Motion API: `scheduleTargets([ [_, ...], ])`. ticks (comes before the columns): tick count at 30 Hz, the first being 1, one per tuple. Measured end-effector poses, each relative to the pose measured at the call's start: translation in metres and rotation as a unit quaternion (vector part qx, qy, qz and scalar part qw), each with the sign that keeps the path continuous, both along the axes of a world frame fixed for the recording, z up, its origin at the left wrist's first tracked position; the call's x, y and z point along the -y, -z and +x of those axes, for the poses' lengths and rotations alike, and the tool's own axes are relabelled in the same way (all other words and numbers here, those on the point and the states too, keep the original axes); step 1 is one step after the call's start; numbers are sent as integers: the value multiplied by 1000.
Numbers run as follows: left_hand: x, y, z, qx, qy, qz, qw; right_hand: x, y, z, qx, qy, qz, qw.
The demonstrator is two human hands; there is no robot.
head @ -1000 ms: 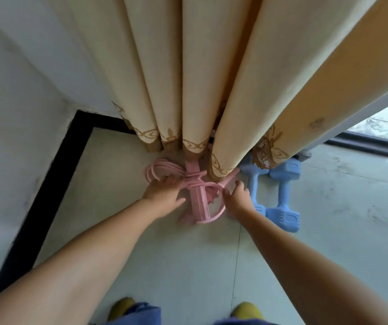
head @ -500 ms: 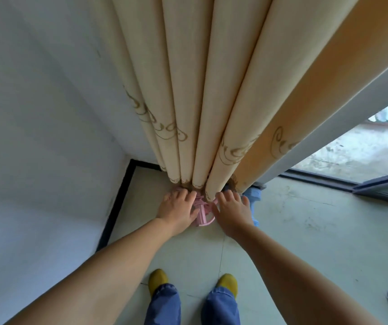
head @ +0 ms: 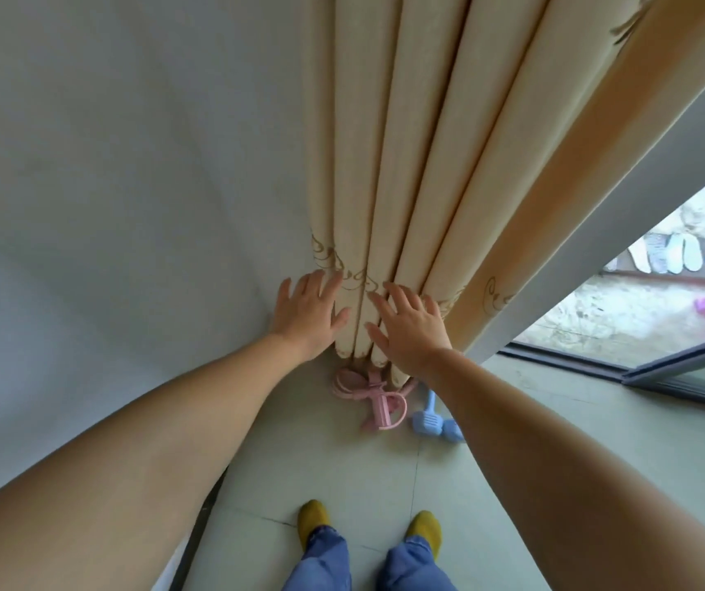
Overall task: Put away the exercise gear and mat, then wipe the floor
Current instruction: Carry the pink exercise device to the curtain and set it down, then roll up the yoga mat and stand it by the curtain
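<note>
A person stands at a room corner, left hand (head: 309, 313) and right hand (head: 411, 330) both spread flat, fingers apart, against the cream curtain (head: 419, 172), holding nothing. On the floor (head: 333, 471) under the curtain hem lies the pink gear (head: 378, 398); the blue dumbbells (head: 429, 420) sit just right of it, partly hidden by the right forearm.

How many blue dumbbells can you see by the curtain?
2: one blue dumbbell right of the pink gear, the other beside it, mostly hidden behind the right forearm.
</note>
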State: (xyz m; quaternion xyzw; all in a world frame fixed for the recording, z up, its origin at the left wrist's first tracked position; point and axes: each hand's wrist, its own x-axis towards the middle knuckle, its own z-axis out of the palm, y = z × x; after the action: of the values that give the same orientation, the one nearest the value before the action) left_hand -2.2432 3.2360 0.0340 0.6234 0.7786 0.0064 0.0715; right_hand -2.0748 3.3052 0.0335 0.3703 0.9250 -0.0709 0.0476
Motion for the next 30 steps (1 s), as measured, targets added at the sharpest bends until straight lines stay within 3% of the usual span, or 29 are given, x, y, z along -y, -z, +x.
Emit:
scheduleTargets([
  [10, 37, -15, -24, 1, -148, -7, 989, -4, -17, -50, 18, -109, 2, 994],
  [16, 75, -3, -3, 5, -325, -32, 945, -12, 2, -71, 60, -246, -12, 967],
  [23, 144, 11, 99, 47, -493, -51, 868, 28, 12, -62, 106, -449, 17, 887],
  [30, 248, 12, 208, 59, -680, -66, 728, 141, 15, -35, 99, -655, 22, 749],
])
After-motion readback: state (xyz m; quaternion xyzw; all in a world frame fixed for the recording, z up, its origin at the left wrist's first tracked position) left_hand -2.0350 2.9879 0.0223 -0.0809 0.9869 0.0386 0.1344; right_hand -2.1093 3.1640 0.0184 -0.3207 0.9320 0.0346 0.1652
